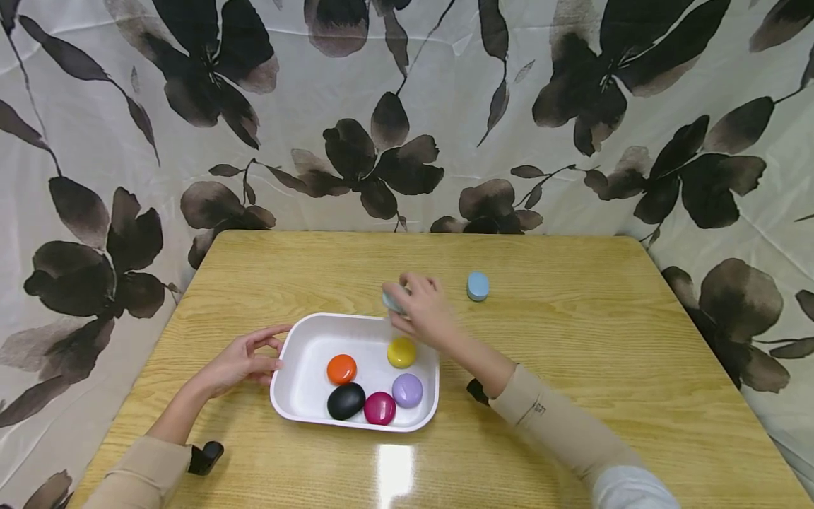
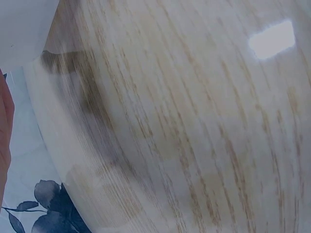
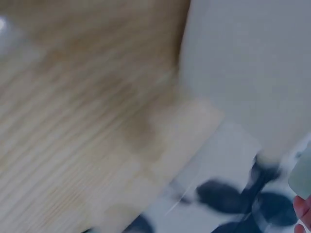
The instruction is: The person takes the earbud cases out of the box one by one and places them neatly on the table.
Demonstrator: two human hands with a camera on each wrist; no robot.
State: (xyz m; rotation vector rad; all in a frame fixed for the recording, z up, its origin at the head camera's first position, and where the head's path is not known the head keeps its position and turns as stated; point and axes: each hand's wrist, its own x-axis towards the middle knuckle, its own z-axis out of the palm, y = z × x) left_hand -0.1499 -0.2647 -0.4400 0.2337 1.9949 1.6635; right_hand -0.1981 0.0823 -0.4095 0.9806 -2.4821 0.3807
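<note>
A white tray (image 1: 299, 339) sits on the wooden table (image 1: 572, 339) and holds several smooth pebble-shaped pieces: orange (image 1: 341, 369), yellow (image 1: 402, 352), black (image 1: 346, 401), magenta (image 1: 380, 408) and lilac (image 1: 407, 390). My right hand (image 1: 420, 307) hovers over the tray's far right corner and grips a pale grey-green piece (image 1: 391, 301). My left hand (image 1: 244, 359) rests against the tray's left rim with its fingers loosely curved. A light blue piece (image 1: 478, 286) lies on the table to the right. The right wrist view is blurred; a pale piece edge (image 3: 302, 177) shows by a fingertip.
A floral curtain (image 1: 407, 113) hangs close behind and around the table. The table's far edge runs just beyond the blue piece. Bare wood fills the left wrist view, with a table edge (image 2: 53, 145) at the left.
</note>
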